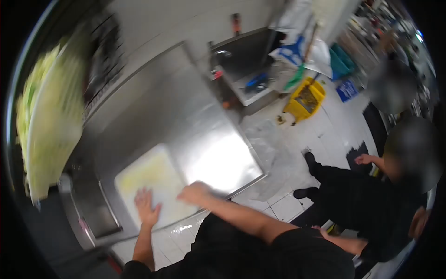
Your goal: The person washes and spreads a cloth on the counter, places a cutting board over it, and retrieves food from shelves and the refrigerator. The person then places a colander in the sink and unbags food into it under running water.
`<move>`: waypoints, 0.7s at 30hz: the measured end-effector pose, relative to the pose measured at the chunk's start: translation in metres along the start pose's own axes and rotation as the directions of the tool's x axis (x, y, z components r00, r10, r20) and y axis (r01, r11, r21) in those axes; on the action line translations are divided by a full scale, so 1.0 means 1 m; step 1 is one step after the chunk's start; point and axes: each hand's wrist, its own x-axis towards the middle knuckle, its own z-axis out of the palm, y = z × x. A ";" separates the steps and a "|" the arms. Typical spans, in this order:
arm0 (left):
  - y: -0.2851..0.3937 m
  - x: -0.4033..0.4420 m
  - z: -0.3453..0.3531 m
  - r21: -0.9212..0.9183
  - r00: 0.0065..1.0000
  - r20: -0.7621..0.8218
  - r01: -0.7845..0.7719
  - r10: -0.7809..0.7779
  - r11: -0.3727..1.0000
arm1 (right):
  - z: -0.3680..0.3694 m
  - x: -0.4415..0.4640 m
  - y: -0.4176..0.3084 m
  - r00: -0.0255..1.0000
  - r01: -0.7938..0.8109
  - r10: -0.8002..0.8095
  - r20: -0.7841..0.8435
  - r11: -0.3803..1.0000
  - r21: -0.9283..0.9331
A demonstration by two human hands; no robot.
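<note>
The board lies under our left hand, fingers apart. Our right hand blurs at its edge — we cannot tell its grip.

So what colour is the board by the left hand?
The board is white with pale yellow patches, best seen in the head view.

pale wall | stainless-steel worktable, white glare on its top | metal sink stands against wall | white-tiled floor
</note>
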 end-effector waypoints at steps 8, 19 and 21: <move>0.033 0.023 -0.046 0.148 0.979 0.199 0.011 -0.041 0.989 | -0.083 -0.133 0.092 0.924 0.285 -0.228 -0.307 0.946 0.155; 0.759 0.256 0.017 -0.666 0.696 -0.234 -0.624 0.679 0.410 | -0.067 -0.560 0.467 0.175 -0.370 0.623 -0.762 0.759 0.536; 0.853 0.248 0.017 -0.825 0.578 0.135 -0.385 0.805 0.415 | -0.082 -0.604 0.468 0.188 -0.347 0.658 -0.729 0.739 0.578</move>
